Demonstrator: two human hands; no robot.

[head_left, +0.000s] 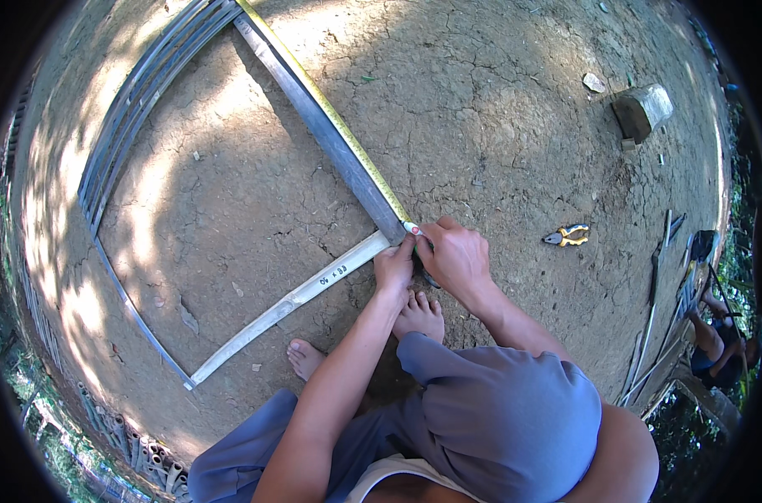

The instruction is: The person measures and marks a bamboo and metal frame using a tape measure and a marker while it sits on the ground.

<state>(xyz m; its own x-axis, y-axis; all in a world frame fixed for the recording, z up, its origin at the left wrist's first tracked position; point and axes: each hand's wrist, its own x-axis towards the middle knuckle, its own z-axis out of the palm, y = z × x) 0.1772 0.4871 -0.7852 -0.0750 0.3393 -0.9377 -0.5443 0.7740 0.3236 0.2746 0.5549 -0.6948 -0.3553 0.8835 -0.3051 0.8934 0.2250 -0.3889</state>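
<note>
A long grey slat, apparently split bamboo, runs from the far left to the corner by my hands. Along its right edge lies a yellow tape measure blade. My left hand is closed at the slat's near end, where a pale slat with black handwriting meets it. My right hand pinches a small white stick with a red end, seemingly a marker, beside the tape's near end. Something dark shows partly below the right hand; its kind is hidden.
Several thin strips curve along the left, forming the frame's far side. Pliers with yellow handles lie on the cracked soil to the right. A block stands farther off. Another person is at the right rim, near long poles.
</note>
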